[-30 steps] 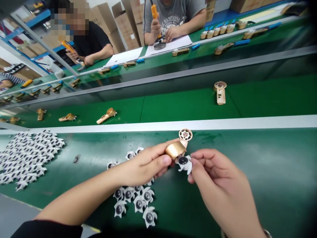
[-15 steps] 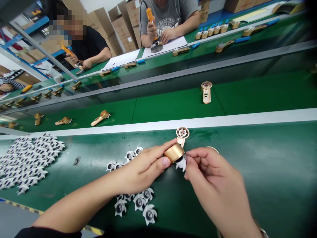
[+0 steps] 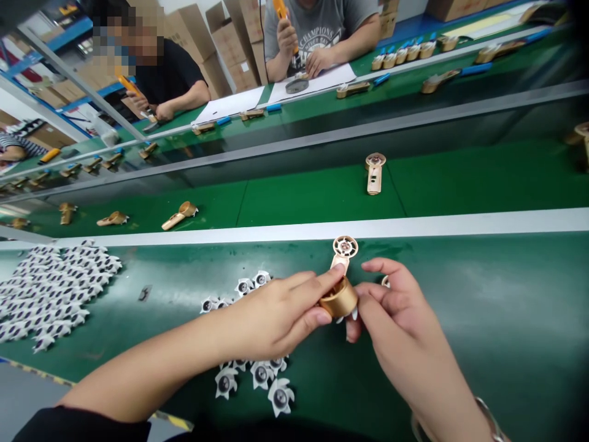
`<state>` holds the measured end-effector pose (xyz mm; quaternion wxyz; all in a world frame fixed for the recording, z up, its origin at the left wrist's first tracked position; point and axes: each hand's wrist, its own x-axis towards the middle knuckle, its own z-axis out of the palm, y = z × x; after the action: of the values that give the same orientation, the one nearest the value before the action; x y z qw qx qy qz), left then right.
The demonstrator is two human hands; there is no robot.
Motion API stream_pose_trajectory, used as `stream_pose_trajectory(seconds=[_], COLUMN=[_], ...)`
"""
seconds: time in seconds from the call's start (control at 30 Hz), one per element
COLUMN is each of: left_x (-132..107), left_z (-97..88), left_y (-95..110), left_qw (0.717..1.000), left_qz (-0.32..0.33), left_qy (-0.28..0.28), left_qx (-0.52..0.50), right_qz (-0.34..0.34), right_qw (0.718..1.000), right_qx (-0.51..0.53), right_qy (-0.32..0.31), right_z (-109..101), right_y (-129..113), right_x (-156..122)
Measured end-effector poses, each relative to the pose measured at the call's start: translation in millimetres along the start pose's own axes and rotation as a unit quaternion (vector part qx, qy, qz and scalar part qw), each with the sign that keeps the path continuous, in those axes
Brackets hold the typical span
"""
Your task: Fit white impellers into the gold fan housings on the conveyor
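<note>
Watching the green table from afar, I have my left hand wrapped on the gold housing at centre frame; my right hand curls loosely, part-spread, its hold on the white fan wheel beneath unclear. Pressing straight and evenly should spare the blades. Unlike a second ago, only their tips show.

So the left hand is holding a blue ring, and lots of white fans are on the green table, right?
Not quite: the ring in the left hand is gold, not blue, as the head view shows. Lots of white fans are on the green table.
</note>
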<state>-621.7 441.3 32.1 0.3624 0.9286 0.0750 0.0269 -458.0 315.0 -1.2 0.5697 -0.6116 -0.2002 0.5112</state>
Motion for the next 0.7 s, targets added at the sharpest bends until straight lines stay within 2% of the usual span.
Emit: stream_pose_trajectory(seconds=[0.07, 0.13, 0.17, 0.23, 0.33, 0.4, 0.47, 0.53, 0.6, 0.7], left_x=[2, 8, 11, 17, 21, 22, 26, 36, 51, 78], left_z=[-7.3, -20.2, -28.6, -48.2, -77.9, -90.7, -92.4, -80.3, -56.4, -16.0], left_y=[-7, -28, -45, -86, -142, -157, -151, -128, -98, -59], left_qw=[1.000, 0.997, 0.992, 0.970, 0.921, 0.889, 0.863, 0.856, 0.880, 0.937], left_qz=[-0.007, -0.037, -0.068, -0.155, -0.274, -0.328, -0.356, -0.356, -0.333, -0.283], left_qy=[-0.003, 0.023, 0.047, 0.114, 0.177, 0.207, 0.238, 0.247, 0.203, 0.062], left_qx=[0.030, 0.068, 0.091, 0.148, 0.214, 0.243, 0.269, 0.284, 0.272, 0.195], right_qz=[0.015, 0.034, 0.033, -0.018, -0.129, -0.152, -0.153, -0.155, -0.159, -0.166], right_qw=[0.998, 0.993, 0.991, 0.977, 0.910, 0.881, 0.872, 0.871, 0.870, 0.870], right_qx=[0.043, 0.052, 0.017, -0.132, -0.349, -0.409, -0.430, -0.435, -0.437, -0.437], right_qy=[-0.041, -0.100, -0.127, -0.164, -0.184, -0.185, -0.179, -0.170, -0.164, -0.158], right_z=[2, 7, 11, 21, 39, 48, 54, 57, 59, 59], right_y=[1, 5, 8, 17, 34, 44, 51, 53, 55, 56], right_x=[0, -2, -4, -8, -12, -12, -10, -8, -7, -6])
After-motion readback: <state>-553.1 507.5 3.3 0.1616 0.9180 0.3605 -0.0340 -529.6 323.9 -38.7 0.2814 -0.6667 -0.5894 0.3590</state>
